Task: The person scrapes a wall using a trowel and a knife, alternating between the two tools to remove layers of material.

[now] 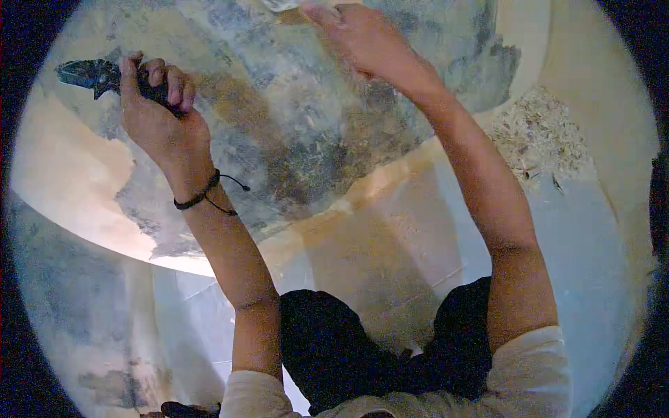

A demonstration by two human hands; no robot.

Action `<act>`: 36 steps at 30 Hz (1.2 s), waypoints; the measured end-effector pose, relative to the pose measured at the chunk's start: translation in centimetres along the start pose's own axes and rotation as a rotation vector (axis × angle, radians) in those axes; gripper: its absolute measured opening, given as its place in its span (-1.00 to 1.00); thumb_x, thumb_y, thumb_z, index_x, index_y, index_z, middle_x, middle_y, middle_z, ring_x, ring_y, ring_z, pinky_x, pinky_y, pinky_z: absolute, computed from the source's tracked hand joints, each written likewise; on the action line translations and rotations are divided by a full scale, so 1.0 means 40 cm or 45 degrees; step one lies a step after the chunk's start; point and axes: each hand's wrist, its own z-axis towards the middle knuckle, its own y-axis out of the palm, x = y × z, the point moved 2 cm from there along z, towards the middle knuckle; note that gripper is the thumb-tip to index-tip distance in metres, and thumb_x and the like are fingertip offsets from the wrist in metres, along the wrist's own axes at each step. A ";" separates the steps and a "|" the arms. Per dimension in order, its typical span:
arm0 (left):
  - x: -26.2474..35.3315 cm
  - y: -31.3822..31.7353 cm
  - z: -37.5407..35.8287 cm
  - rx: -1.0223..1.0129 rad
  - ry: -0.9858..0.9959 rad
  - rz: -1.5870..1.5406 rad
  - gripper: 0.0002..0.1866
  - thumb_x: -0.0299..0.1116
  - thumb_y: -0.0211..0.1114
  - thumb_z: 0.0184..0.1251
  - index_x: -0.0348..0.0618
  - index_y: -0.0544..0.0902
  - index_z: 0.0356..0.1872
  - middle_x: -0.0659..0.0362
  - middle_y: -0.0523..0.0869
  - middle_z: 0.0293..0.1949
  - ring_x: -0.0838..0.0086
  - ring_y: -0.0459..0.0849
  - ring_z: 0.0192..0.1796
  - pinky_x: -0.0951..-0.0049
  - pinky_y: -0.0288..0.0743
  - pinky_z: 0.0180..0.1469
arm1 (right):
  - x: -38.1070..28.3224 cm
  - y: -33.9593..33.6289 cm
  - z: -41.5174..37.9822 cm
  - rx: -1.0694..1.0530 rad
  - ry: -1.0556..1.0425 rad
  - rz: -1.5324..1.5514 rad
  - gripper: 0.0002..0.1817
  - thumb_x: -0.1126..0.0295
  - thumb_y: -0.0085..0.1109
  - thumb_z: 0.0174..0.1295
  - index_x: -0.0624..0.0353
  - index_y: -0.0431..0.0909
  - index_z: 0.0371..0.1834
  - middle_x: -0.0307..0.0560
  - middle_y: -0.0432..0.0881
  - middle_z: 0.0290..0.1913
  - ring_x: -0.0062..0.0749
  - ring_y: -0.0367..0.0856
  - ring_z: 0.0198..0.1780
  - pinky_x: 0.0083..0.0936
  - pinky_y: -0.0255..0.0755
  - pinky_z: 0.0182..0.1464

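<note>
My left hand [164, 111], with a dark braided cord round its wrist, is wrapped around a black handheld tool [90, 74] at the upper left. The tool's blunt front end points left, and its purpose cannot be made out. At the top centre my right hand [362, 38] has its fingers closed at the edge of a pale, shiny object [282, 4], which is cut off by the frame's top. Both hands are over a large rounded surface [313, 139] with mottled grey, brown and cream patches.
A pile of pale shavings or flakes [540, 132] lies on the right, beside the rounded surface's edge. Below are a light blue and tan floor [390, 258] and my knees in dark trousers [320, 327]. A small dark object [185, 409] shows at the lower left.
</note>
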 end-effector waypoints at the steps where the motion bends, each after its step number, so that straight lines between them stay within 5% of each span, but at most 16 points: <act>1: -0.006 0.017 0.000 0.001 -0.006 0.022 -0.77 -0.19 0.07 0.45 -0.16 0.45 -0.19 0.29 0.32 -0.55 0.60 0.21 -0.66 0.57 0.03 -0.67 | 0.019 -0.015 -0.017 0.046 0.011 0.106 -0.60 0.09 -0.20 0.36 0.06 0.49 0.05 0.27 0.60 -0.23 0.14 0.61 -0.22 -0.02 0.48 -0.14; 4: 0.002 0.024 -0.010 0.021 -0.005 0.076 -0.76 -0.19 0.07 0.45 -0.17 0.45 -0.17 0.29 0.32 -0.55 0.61 0.21 -0.66 0.58 0.03 -0.67 | 0.040 -0.051 -0.098 0.100 0.039 0.224 -0.24 -0.21 -0.19 0.33 0.48 0.51 -0.22 0.45 0.57 -0.29 0.30 0.57 -0.16 0.00 0.40 -0.03; 10: -0.018 0.001 0.007 0.065 -0.019 -0.087 -0.77 -0.21 0.08 0.45 -0.19 0.45 -0.18 0.27 0.34 -0.56 0.61 0.22 -0.67 0.58 0.04 -0.68 | 0.163 0.116 -0.238 -0.011 -0.183 -0.165 -0.34 -0.10 -0.17 0.37 0.45 0.49 -0.09 0.43 0.57 -0.33 0.14 0.62 -0.23 -0.09 0.46 -0.10; 15: -0.048 -0.003 0.005 0.029 -0.027 -0.193 -0.78 -0.23 0.07 0.45 -0.20 0.45 -0.19 0.26 0.36 -0.56 0.60 0.23 -0.68 0.59 0.05 -0.71 | 0.082 0.069 -0.258 -0.250 0.489 0.332 -0.36 -0.10 -0.18 0.38 0.40 0.49 -0.02 0.36 0.56 -0.47 0.03 0.64 -0.34 -0.15 0.49 -0.19; 20: -0.067 0.005 -0.008 0.025 -0.029 -0.181 -0.79 -0.24 0.07 0.45 -0.19 0.45 -0.17 0.26 0.36 -0.56 0.61 0.23 -0.68 0.60 0.05 -0.71 | 0.048 0.042 -0.194 0.052 0.090 0.105 -0.32 -0.18 -0.23 0.37 0.37 0.50 -0.22 0.16 0.52 -0.63 0.00 0.60 -0.53 -0.16 0.48 -0.30; 24: -0.077 -0.015 -0.001 0.001 -0.060 -0.110 -0.77 -0.21 0.08 0.45 -0.18 0.46 -0.16 0.27 0.35 -0.56 0.62 0.22 -0.67 0.59 0.05 -0.69 | -0.010 -0.010 -0.030 0.233 -0.220 0.259 -0.30 -0.22 -0.27 0.36 0.32 0.53 -0.18 0.14 0.56 -0.57 0.00 0.62 -0.45 -0.15 0.49 -0.25; 26: -0.076 -0.016 -0.003 -0.003 -0.070 -0.075 -0.76 -0.20 0.09 0.44 -0.18 0.46 -0.17 0.27 0.34 -0.56 0.62 0.21 -0.67 0.59 0.04 -0.69 | -0.065 -0.083 0.010 0.047 -0.080 0.410 -0.33 -0.14 -0.28 0.39 0.38 0.51 -0.15 0.24 0.55 -0.48 0.01 0.60 -0.36 -0.13 0.45 -0.18; 28: -0.066 -0.009 -0.002 0.007 -0.059 -0.027 -0.75 -0.18 0.10 0.44 -0.18 0.47 -0.18 0.28 0.34 -0.57 0.63 0.19 -0.68 0.59 0.03 -0.69 | -0.120 -0.144 -0.010 -0.270 0.342 0.723 -0.39 0.02 -0.28 0.45 0.51 0.48 -0.16 0.40 0.51 -0.36 0.07 0.56 -0.20 -0.07 0.36 -0.07; 31: -0.055 -0.008 -0.013 0.023 -0.068 0.067 -0.76 -0.20 0.11 0.43 -0.18 0.47 -0.19 0.27 0.35 -0.57 0.63 0.19 -0.69 0.60 0.03 -0.69 | -0.037 -0.023 -0.021 0.107 0.081 0.467 -0.33 -0.08 -0.24 0.41 0.50 0.48 -0.22 0.32 0.51 -0.46 0.01 0.57 -0.34 -0.13 0.41 -0.17; 33: -0.065 -0.005 -0.023 0.019 -0.072 0.078 -0.77 -0.21 0.11 0.42 -0.18 0.48 -0.19 0.26 0.35 -0.57 0.62 0.20 -0.69 0.60 0.03 -0.70 | 0.061 0.105 -0.044 0.471 -0.240 -0.055 -0.31 -0.17 -0.28 0.38 0.39 0.50 -0.16 0.20 0.54 -0.50 -0.08 0.58 -0.48 -0.20 0.46 -0.30; 36: -0.092 0.009 -0.028 0.026 -0.085 -0.023 -0.78 -0.22 0.10 0.42 -0.19 0.48 -0.19 0.26 0.36 -0.56 0.62 0.21 -0.70 0.60 0.02 -0.71 | 0.118 0.077 -0.119 0.611 -0.474 -0.286 -0.32 -0.19 -0.24 0.36 0.33 0.50 -0.12 0.08 0.53 -0.55 -0.24 0.52 -0.63 -0.31 0.44 -0.45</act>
